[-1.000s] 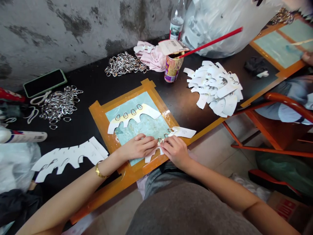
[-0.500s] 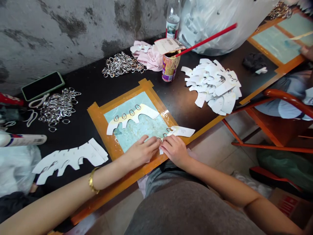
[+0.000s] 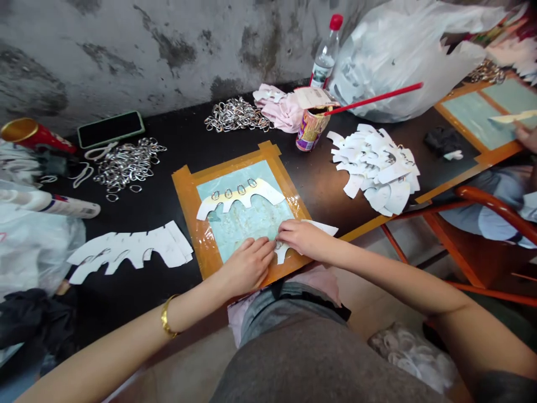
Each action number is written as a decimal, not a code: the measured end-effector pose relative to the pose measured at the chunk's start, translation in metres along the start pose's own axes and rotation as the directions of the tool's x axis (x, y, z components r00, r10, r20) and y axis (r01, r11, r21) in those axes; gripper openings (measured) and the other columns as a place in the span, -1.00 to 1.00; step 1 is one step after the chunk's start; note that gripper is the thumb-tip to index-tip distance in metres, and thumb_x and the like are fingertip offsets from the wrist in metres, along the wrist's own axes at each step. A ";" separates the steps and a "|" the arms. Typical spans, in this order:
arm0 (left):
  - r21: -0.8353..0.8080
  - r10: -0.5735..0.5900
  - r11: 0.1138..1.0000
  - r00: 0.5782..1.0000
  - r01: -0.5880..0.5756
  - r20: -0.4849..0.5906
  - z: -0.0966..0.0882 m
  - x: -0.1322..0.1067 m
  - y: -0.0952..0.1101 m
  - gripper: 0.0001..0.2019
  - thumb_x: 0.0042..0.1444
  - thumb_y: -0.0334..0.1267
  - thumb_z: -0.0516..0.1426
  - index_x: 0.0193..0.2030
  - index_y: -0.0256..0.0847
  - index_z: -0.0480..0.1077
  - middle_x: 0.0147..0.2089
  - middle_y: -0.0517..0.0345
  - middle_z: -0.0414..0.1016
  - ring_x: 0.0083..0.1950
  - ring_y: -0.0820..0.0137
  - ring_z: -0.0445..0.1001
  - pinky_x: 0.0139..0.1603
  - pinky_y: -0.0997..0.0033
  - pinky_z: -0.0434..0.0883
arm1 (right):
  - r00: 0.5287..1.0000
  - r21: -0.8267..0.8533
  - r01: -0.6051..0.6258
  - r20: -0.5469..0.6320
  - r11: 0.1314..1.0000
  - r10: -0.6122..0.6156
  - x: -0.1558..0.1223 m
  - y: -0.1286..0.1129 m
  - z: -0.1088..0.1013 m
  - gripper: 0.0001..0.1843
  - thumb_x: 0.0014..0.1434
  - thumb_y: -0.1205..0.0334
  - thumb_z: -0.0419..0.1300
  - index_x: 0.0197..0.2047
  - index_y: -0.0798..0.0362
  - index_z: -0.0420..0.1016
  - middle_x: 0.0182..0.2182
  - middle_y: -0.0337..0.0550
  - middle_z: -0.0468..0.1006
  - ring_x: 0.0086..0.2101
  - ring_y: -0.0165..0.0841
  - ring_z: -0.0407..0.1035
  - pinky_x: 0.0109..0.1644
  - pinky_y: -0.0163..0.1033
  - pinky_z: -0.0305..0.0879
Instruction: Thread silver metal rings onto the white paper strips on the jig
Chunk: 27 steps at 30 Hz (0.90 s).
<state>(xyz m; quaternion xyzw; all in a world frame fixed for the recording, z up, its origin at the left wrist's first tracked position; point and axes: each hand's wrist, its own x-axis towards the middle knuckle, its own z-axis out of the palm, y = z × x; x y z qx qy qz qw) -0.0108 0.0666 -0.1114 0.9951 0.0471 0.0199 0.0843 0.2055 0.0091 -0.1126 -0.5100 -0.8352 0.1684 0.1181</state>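
Note:
My left hand rests at the near edge of the taped pale-blue sheet, its closed fingers on the left end of a white scalloped cutout. My right hand reaches over the same cutout, fingertips pinched beside a small metal ring on it. The fingers hide much of this cutout, and its right end sticks out beyond my right hand. Farther up the sheet lies a second scalloped cutout with a yellowish upper band and several metal rings along it.
Loose metal rings form a left pile and a back pile. White cutouts lie stacked at left and heaped at right. A paper cup holds a red stick. Another person's hand is far right.
The view has swung, shifting the table's things rightward. My right hand has moved over the upper edge of the near cutout and now covers rings that showed before; my left hand stays on its left end.

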 end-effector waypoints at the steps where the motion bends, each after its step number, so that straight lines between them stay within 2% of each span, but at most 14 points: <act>1: -0.023 -0.014 1.000 1.000 0.014 -0.001 -0.001 -0.001 0.000 -0.78 0.18 -0.35 0.01 -0.08 -0.32 0.39 0.08 -0.07 0.46 0.12 0.14 0.31 0.02 0.19 0.19 | 0.998 -0.050 0.041 0.056 0.998 -0.038 0.003 0.003 -0.001 -0.85 0.29 0.33 0.12 -0.25 0.12 0.52 -0.34 -0.13 0.46 -0.30 -0.35 0.34 -0.23 -0.26 0.31; 6: -0.108 -0.101 0.989 0.995 0.100 -0.011 0.001 -0.008 0.009 -0.75 0.16 -0.37 0.01 -0.03 -0.25 0.34 0.08 -0.07 0.44 0.19 0.13 0.25 0.04 0.15 0.17 | 0.938 -0.149 0.289 0.240 0.946 -0.249 0.019 0.009 -0.013 -0.88 0.26 0.40 0.14 -0.26 0.11 0.51 -0.32 -0.13 0.47 -0.28 -0.34 0.32 -0.31 -0.28 0.23; 9: -0.119 -0.174 0.979 0.984 0.168 -0.033 0.004 -0.008 0.018 -0.72 0.16 -0.36 0.00 0.01 -0.26 0.32 0.02 -0.10 0.47 0.18 0.11 0.26 0.04 0.12 0.17 | 0.908 -0.118 0.327 0.315 0.938 -0.277 0.032 0.008 -0.023 -0.85 0.27 0.44 0.12 -0.30 0.11 0.49 -0.37 -0.17 0.47 -0.38 -0.38 0.29 -0.39 -0.29 0.16; 12: -0.099 -0.256 0.964 0.964 0.248 -0.073 0.007 -0.007 0.031 -0.67 0.19 -0.32 -0.01 0.09 -0.26 0.29 0.10 -0.12 0.44 0.17 0.09 0.26 0.06 0.09 0.17 | 0.877 -0.088 0.357 0.375 0.930 -0.302 0.041 0.007 -0.027 -0.84 0.23 0.47 0.13 -0.35 0.10 0.46 -0.38 -0.19 0.46 -0.45 -0.42 0.25 -0.45 -0.29 0.09; 15: -0.075 -0.330 0.943 0.940 0.324 -0.084 0.011 -0.006 0.044 -0.59 0.19 -0.28 0.00 0.19 -0.26 0.24 0.17 -0.13 0.39 0.18 0.07 0.27 0.05 0.07 0.19 | 0.833 -0.124 0.441 0.424 0.889 -0.355 0.041 0.008 -0.025 -0.89 0.24 0.42 0.15 -0.31 0.07 0.45 -0.33 -0.20 0.47 -0.44 -0.41 0.25 -0.45 -0.28 0.06; 18: -0.064 -0.387 0.922 0.917 0.383 -0.090 0.015 -0.006 0.055 -0.55 0.16 -0.27 0.04 0.21 -0.24 0.23 0.18 -0.12 0.39 0.21 0.06 0.26 0.07 0.06 0.19 | 0.812 -0.177 0.544 0.358 0.820 -0.461 0.032 0.011 -0.021 -0.85 0.30 0.38 0.08 -0.27 0.06 0.45 -0.36 -0.22 0.47 -0.41 -0.40 0.26 -0.41 -0.27 0.08; 23: -0.078 -0.461 0.888 0.878 0.454 -0.133 0.018 0.000 0.060 -0.67 0.18 -0.35 0.01 0.08 -0.29 0.33 0.12 -0.12 0.46 0.19 0.11 0.30 0.06 0.10 0.19 | 0.852 -0.236 0.520 0.212 0.821 -0.479 0.014 0.013 -0.016 -0.72 0.38 0.35 -0.07 -0.22 0.02 0.45 -0.37 -0.23 0.46 -0.37 -0.37 0.26 -0.37 -0.25 0.06; 27: -0.112 -0.529 0.849 0.836 0.517 -0.148 0.017 0.009 0.055 -0.63 0.21 -0.40 -0.02 0.17 -0.32 0.26 0.00 -0.04 0.53 0.11 0.15 0.36 -0.02 0.13 0.21 | 0.853 -0.238 0.515 0.046 0.824 -0.520 -0.006 0.013 -0.001 -0.59 0.40 0.34 -0.12 -0.41 0.04 0.43 -0.47 -0.24 0.44 -0.39 -0.36 0.25 -0.35 -0.24 0.07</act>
